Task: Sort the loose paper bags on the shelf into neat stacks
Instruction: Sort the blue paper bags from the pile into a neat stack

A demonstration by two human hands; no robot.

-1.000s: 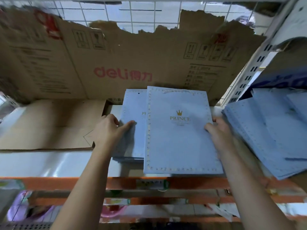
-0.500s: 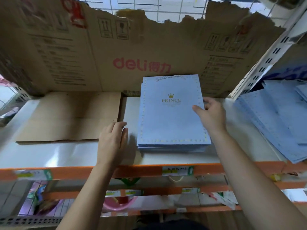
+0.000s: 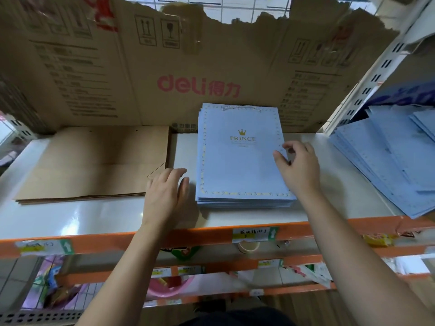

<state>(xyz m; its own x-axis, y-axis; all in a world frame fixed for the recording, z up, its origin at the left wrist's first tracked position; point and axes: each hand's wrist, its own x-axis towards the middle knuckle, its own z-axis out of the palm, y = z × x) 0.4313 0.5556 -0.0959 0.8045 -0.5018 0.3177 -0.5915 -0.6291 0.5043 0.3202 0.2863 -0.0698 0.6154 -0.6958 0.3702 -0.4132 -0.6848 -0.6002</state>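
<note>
Squared stack: the stack of PRINCE paper bags (image 3: pixel 240 165) is lying flat on the white shelf (image 3: pixel 94 217); its long axis is running 12 to 6 o'clock; its cord handles are pointing to 12, toward the deli cardboard backing (image 3: pixel 188 67).
Left hand: the left hand (image 3: pixel 164 196) is resting on the shelf at the stack's 8 o'clock, fingers straight, just beside the left edge; it is holding nothing.
Right hand: the right hand (image 3: pixel 300 170) is hovering at the stack's 3 o'clock edge; its fingers are curling loosely and gripping nothing that shows.
Loose pile: the fanned blue bags (image 3: pixel 388 165) are lying at 3 o'clock of the stack, well apart, edges askew.
Deciding relation: the loose pile is lying toward 3 o'clock of the right hand, which is sitting nearer; the left hand is sitting beyond the stack; the fanned bags are slanting roughly 11 to 5, so they are probably needing a turn before stacking.
</note>
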